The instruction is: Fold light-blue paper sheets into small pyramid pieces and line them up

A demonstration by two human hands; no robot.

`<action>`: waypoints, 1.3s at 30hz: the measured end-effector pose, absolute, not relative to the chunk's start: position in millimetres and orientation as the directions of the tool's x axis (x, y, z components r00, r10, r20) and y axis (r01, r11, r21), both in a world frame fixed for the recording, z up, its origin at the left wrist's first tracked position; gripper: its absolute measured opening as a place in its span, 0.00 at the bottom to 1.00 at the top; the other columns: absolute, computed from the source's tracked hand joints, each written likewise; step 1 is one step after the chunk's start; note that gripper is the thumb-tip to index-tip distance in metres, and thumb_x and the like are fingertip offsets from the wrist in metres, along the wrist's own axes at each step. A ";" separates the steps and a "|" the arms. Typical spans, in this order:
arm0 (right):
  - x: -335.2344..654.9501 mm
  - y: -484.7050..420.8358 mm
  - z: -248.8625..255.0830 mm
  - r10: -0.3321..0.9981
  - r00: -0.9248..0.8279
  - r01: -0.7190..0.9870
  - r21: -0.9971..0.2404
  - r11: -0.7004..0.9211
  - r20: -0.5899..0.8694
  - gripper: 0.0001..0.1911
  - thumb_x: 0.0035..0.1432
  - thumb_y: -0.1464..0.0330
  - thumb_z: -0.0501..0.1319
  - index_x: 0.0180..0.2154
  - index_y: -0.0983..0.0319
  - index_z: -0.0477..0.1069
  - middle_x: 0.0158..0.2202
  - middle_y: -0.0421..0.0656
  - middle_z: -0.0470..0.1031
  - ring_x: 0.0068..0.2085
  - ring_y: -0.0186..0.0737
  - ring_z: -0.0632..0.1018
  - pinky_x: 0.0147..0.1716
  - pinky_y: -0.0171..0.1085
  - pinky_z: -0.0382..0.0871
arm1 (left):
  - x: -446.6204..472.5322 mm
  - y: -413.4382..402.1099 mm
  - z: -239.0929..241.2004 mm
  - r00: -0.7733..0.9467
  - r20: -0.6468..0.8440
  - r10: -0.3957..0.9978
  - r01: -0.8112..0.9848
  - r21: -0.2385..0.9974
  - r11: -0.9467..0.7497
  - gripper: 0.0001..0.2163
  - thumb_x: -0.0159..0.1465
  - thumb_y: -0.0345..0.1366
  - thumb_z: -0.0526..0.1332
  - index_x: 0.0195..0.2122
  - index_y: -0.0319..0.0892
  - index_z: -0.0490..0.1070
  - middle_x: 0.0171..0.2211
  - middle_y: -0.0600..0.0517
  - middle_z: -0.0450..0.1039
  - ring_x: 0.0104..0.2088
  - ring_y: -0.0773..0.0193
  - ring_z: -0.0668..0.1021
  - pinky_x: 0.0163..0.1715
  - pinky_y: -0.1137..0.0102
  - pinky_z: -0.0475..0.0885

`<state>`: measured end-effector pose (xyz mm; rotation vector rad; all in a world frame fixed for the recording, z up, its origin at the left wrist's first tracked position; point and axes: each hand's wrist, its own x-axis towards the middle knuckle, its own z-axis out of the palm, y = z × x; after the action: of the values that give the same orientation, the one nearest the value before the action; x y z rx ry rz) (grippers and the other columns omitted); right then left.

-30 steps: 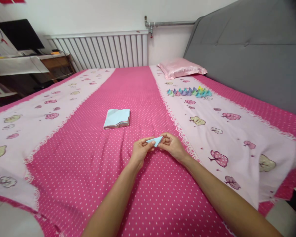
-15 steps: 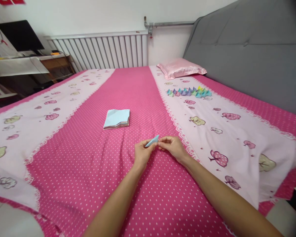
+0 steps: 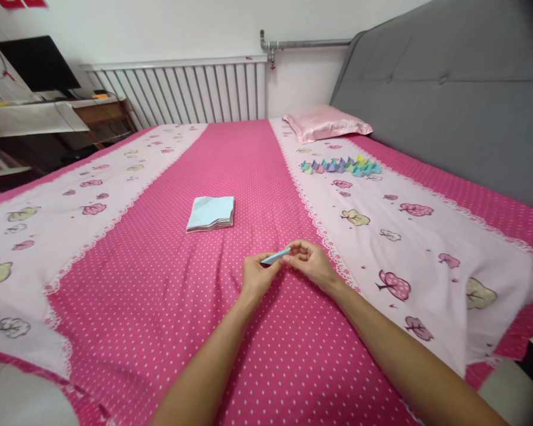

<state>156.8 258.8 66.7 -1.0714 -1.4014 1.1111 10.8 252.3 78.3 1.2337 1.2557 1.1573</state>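
Observation:
Between my two hands is a small light-blue folded paper (image 3: 276, 256), held above the pink dotted bedsheet (image 3: 160, 284). My left hand (image 3: 256, 275) pinches its left end, thumb on the near side. At its right end, the fingertips of my right hand (image 3: 310, 262) are closed on the paper too. The exact folds are too small to make out. Beyond my left hand lies a stack of square paper (image 3: 211, 212) with a light-blue sheet on top.
Several folded paper pieces (image 3: 341, 166) in mixed colours stand in rows at the back right, near a pink pillow (image 3: 326, 123). A grey headboard (image 3: 453, 100) borders the right side. A radiator (image 3: 182, 89) is at the far wall, and a monitor (image 3: 38, 64) stands at the left.
The blue paper has tipped flatter and now looks like a narrow strip. My right fingers have moved slightly up and onto its right end. The stack has not moved.

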 end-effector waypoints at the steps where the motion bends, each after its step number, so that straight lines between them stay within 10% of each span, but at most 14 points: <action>1: 157.1 259.2 66.1 0.975 -0.101 0.057 -0.977 0.204 0.198 0.14 0.45 0.63 0.65 0.34 0.64 0.73 0.28 0.42 0.75 0.27 0.35 0.75 0.28 0.34 0.70 | 10.8 252.5 77.0 0.031 -0.013 0.999 0.078 0.997 0.010 0.11 0.46 0.39 0.65 0.24 0.34 0.76 0.16 0.54 0.67 0.17 0.73 0.64 0.19 0.76 0.58; 15: 151.6 257.7 62.0 0.966 -0.022 0.241 -0.937 0.255 0.257 0.06 0.44 0.68 0.62 0.25 0.65 0.73 0.21 0.40 0.72 0.20 0.30 0.69 0.20 0.30 0.62 | 9.7 252.6 69.9 0.161 0.081 0.984 0.237 0.964 -0.118 0.10 0.52 0.38 0.60 0.19 0.35 0.71 0.15 0.56 0.63 0.18 0.73 0.62 0.20 0.76 0.56; 32: 167.2 262.5 71.7 0.989 -0.142 0.011 -0.999 0.043 0.041 0.14 0.42 0.73 0.58 0.34 0.64 0.77 0.22 0.41 0.77 0.23 0.34 0.76 0.29 0.35 0.72 | 6.2 253.5 77.2 0.173 -0.027 0.985 0.059 0.998 0.017 0.12 0.46 0.39 0.67 0.29 0.35 0.78 0.23 0.46 0.75 0.21 0.69 0.69 0.22 0.73 0.60; 39: 161.4 259.0 71.7 0.946 -0.189 0.195 -0.934 0.299 0.263 0.10 0.46 0.66 0.64 0.32 0.63 0.77 0.29 0.44 0.76 0.30 0.37 0.75 0.31 0.36 0.69 | 6.1 255.8 66.4 0.193 0.029 0.981 0.163 0.985 -0.061 0.13 0.50 0.42 0.64 0.25 0.33 0.77 0.17 0.52 0.70 0.19 0.71 0.66 0.20 0.75 0.58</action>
<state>161.4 259.0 71.7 -1.0653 -1.6143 0.9885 6.1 255.8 66.4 1.4503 1.1640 1.0138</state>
